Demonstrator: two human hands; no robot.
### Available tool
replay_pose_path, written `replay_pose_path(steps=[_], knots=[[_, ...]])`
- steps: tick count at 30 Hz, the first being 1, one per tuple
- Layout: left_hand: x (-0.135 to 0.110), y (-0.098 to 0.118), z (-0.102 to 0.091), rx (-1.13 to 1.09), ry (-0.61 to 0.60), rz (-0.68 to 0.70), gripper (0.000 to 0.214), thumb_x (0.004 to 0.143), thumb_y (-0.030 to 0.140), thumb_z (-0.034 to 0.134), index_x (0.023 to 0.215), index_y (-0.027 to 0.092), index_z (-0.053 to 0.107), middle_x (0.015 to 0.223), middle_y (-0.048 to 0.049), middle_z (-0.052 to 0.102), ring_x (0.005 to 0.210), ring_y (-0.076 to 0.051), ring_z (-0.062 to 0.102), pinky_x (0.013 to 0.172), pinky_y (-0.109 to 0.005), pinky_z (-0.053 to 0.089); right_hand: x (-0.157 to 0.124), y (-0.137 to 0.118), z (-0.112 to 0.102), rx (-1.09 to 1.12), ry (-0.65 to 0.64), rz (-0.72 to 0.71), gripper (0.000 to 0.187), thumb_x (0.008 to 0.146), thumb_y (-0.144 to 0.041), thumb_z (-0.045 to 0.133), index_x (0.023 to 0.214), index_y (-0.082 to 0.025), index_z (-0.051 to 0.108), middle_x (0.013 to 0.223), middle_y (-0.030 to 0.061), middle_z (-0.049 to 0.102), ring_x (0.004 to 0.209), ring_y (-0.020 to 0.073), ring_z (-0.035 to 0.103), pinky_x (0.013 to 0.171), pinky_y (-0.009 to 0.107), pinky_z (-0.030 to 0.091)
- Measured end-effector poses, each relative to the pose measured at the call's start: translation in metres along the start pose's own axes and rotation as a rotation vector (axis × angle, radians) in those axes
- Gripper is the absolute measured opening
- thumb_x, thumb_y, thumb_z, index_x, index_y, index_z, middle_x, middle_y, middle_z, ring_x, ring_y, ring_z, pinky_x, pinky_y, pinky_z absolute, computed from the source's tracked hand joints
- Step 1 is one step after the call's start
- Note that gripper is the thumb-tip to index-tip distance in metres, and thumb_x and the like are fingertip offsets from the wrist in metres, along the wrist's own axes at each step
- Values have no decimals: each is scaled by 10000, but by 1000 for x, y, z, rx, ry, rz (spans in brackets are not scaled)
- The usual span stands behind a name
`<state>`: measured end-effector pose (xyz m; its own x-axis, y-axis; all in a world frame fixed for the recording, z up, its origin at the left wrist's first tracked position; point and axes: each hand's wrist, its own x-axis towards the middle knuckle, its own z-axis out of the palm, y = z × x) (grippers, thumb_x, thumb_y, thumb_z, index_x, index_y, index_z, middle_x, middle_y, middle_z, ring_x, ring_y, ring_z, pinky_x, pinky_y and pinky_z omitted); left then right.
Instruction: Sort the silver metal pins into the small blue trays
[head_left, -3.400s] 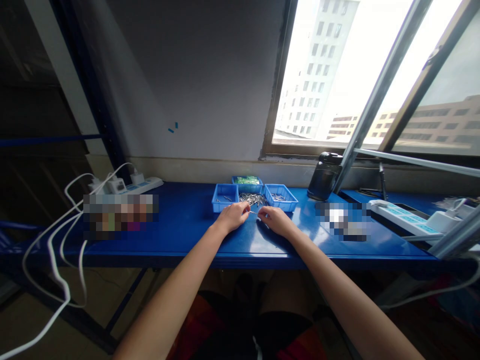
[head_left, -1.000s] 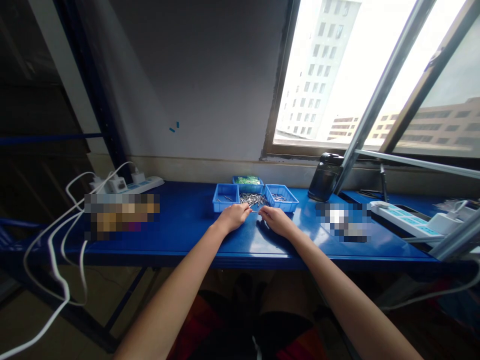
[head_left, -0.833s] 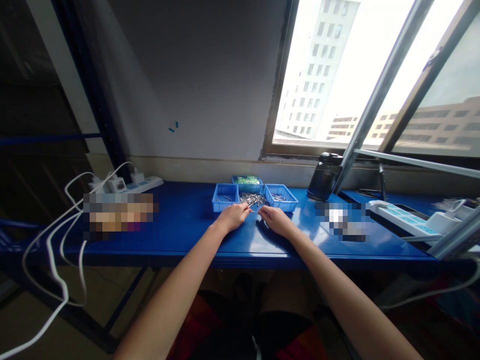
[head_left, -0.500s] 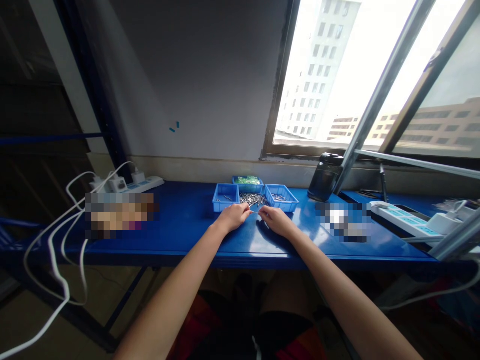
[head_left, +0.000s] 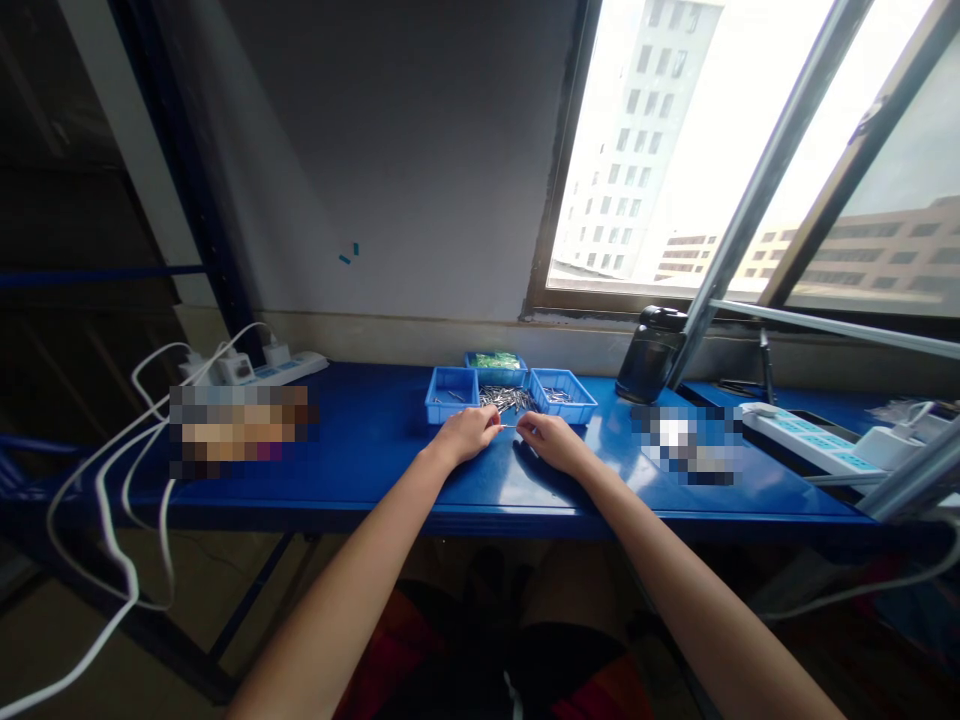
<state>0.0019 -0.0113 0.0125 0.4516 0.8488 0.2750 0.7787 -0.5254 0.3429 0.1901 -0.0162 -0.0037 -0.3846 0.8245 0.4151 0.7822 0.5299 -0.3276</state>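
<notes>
Over the table in front of the bins, my left hand (head_left: 472,432) and my right hand (head_left: 549,438) face each other, fingers pinched. A thin, light metal pin-like piece (head_left: 508,427) spans the small gap between their fingertips, one end at each hand. Its exact kind is too small to make out. Just beyond lies a heap of small metal pieces (head_left: 510,399). A blue bin (head_left: 452,413) stands left of the heap and another blue bin (head_left: 574,412) stands right of it, each with a few metal pieces inside.
Behind the heap is a third blue bin (head_left: 498,374) with green contents. On the blue table (head_left: 360,440) a power strip (head_left: 292,372) with white cables (head_left: 112,540) sits left. A black container (head_left: 651,355) and another power strip (head_left: 814,440) are right. Two blurred patches hide objects.
The hands and bins stay almost where they were. The thin piece between the fingertips shows slightly differently, its visible part a little lower and further left.
</notes>
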Motion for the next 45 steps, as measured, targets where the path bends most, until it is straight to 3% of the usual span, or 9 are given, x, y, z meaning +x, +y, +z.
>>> replay_pose_path(steps=[45], knots=[[-1, 0, -1, 11, -13, 15, 255, 807, 394, 435, 926, 199, 549, 855, -44, 625, 789, -181, 578, 654, -243, 423, -1, 0, -1, 1, -7, 0, 158, 799, -262, 444, 807, -187, 583, 744, 22, 622, 623, 116, 517, 582, 213, 351]])
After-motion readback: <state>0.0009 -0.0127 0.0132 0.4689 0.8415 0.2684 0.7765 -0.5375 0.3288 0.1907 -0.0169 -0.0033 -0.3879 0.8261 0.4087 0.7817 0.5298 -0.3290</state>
